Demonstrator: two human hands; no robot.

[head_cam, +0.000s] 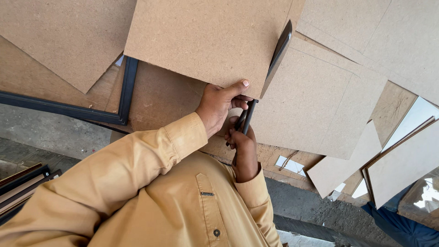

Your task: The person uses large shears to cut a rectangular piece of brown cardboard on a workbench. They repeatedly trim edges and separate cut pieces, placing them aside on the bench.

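While both hands meet at the board's corner, a brown board (208, 39) sits just above them.
Left hand (219, 106) pinches the board's lower edge, thumb on top. Right hand (243, 153) is closed around a thin dark tool (247, 118) that points up to the black frame strip (280, 45) along the board's right side. More boards (320, 100) lie around.

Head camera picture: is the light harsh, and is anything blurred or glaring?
Head view: soft, even daylight; the brown board and both hands, left hand and right hand, look sharp; faint shadow under the board; bright glare on the glass sheets at right.
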